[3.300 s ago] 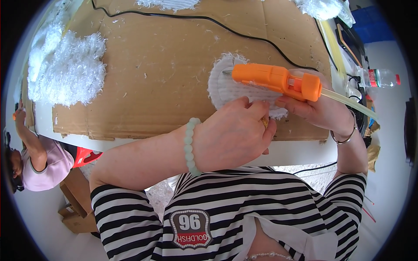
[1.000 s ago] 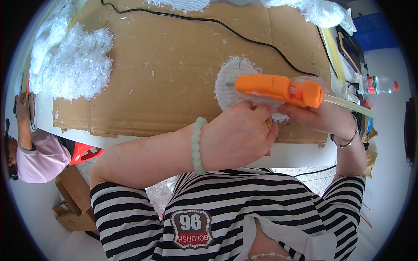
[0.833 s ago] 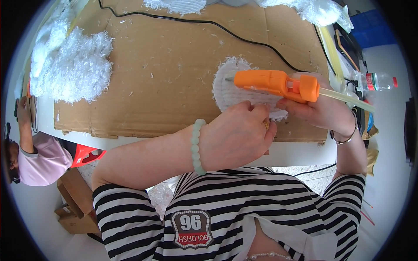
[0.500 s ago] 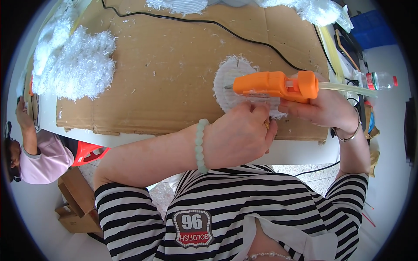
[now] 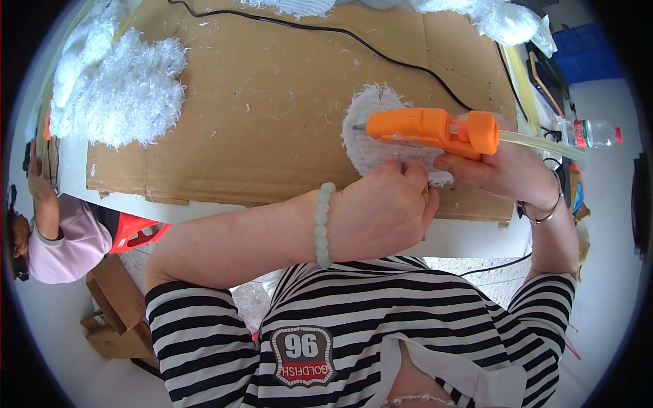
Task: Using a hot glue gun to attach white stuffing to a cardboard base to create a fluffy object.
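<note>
My right hand (image 5: 517,175) grips an orange hot glue gun (image 5: 411,126) with a long translucent glue stick (image 5: 541,144) out of its back end. Its metal nozzle points left, over a rounded white fabric piece (image 5: 360,153) with frayed, fluffy edges. My left hand (image 5: 384,212) pinches the near edge of that fabric, just below the gun. The left fingertips are partly hidden, and the gun covers much of the fabric's right side. Whether the nozzle touches the cloth I cannot tell.
A cardboard sheet (image 5: 265,102) covers the white table. Fluffy white fabric (image 5: 129,95) lies at its left, more (image 5: 507,20) at the far right. A black cable (image 5: 354,39) crosses the far side. A plastic bottle (image 5: 598,133) is at right; another person (image 5: 71,238) sits at left.
The fabric piece, with my left hand on it, has shifted slightly right under the glue gun. The gun stays nearly where it was.
</note>
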Demonstrator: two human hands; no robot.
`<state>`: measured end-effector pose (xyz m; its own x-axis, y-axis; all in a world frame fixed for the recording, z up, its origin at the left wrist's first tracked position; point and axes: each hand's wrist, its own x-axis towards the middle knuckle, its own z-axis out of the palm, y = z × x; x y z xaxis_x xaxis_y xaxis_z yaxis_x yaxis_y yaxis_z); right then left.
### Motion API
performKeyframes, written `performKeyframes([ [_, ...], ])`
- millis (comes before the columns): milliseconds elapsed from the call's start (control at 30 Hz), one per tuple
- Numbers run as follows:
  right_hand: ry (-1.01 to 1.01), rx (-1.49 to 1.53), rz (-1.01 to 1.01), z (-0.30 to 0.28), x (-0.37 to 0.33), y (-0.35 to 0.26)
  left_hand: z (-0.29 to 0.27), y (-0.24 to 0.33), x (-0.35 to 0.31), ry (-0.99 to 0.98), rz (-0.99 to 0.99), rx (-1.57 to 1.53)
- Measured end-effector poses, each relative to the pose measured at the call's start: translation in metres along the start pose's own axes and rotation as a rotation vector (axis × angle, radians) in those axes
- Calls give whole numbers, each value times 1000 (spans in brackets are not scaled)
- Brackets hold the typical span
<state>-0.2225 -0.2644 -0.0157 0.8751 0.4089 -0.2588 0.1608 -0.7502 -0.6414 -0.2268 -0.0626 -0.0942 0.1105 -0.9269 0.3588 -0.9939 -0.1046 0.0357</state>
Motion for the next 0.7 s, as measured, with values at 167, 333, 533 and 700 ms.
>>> performKeyframes([
  [167,37,-77,-23,1,1,1,1,1,0,-8,-21,-33],
  [333,27,-6,62,-1,-2,0,2,1,-1,-32,-20,-42],
  [533,58,-77,18,0,-1,1,2,1,0,-28,-26,-56],
  [700,46,-69,49,-1,-1,1,3,1,-1,-3,-20,-54],
])
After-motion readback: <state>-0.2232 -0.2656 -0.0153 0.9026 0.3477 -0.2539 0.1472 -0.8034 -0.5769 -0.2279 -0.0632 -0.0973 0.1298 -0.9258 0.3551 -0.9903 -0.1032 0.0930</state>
